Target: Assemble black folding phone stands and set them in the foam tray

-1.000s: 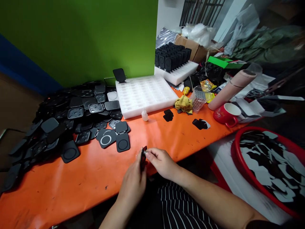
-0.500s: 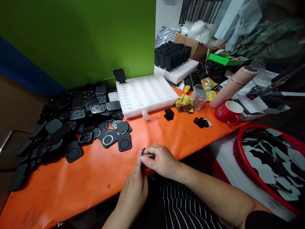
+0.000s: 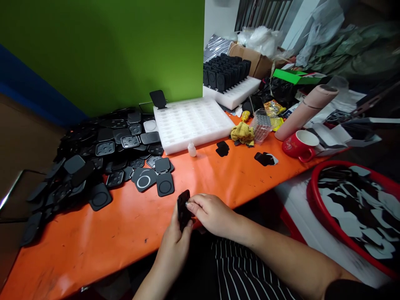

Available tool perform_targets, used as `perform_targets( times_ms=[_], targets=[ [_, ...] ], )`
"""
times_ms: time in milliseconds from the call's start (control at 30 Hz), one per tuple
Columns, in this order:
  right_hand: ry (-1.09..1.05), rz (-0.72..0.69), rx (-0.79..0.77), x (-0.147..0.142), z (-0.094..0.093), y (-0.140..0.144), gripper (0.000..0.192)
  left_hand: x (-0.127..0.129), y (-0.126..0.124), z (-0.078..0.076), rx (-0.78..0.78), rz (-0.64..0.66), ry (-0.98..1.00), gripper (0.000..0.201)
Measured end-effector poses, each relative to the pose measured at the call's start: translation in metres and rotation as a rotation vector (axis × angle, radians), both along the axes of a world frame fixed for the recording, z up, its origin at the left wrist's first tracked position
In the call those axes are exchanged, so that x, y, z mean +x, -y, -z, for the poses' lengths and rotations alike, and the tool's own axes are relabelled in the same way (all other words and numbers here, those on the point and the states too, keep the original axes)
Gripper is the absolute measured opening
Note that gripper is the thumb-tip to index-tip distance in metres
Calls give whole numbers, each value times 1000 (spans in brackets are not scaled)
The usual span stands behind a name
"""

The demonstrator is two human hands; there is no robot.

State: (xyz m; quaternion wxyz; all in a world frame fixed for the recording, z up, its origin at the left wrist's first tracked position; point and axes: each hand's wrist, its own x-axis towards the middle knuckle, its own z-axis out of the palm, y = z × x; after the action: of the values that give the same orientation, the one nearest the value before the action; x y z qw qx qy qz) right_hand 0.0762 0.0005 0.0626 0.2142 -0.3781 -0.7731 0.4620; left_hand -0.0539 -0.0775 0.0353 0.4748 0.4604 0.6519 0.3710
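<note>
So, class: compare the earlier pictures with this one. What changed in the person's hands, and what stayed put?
The left hand turned the black plate from edge-on to show more of its flat face. The right hand keeps its fingertips at the plate's edge; the small metal piece seen there earlier is barely visible. The pile of black parts, white tray and red mug stayed put.

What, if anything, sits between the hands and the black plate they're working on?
Nothing visible. The left hand already holds the black plate from below, and the right hand pinches a small metal piece against its right edge. Both are in direct contact, above the near edge of the orange table.
</note>
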Motion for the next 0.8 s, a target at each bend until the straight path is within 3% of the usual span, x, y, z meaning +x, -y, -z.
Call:
perform_targets(
  times_ms=[133, 233, 433, 567, 633, 733, 800],
  targets=[
    [148, -57, 136, 2, -5, 0, 26, 0, 1, -3, 37, 117, -218, 56],
    [173, -109, 171, 4, -7, 1, 26, 0, 2, -4, 65, 143, -267, 56],
    [117, -90, 124, -1, -7, 1, 24, 2, 6, -4, 32, 126, -232, 36],
    [-2, -74, 76, -3, -7, 6, 16, 6, 8, -4, -30, 13, -24, 31],
    [-74, -65, -56, -2, -3, 8, 18, 8, 7, -7, -68, -113, 187, 39],
    [-239, -49, -478, 1, 6, 7, 29, 7, 6, -16, -199, -263, 553, 54],
    [-345, -23, -693, 3, 11, 5, 33, 6, 5, -23, -301, -305, 694, 58]
  ],
)
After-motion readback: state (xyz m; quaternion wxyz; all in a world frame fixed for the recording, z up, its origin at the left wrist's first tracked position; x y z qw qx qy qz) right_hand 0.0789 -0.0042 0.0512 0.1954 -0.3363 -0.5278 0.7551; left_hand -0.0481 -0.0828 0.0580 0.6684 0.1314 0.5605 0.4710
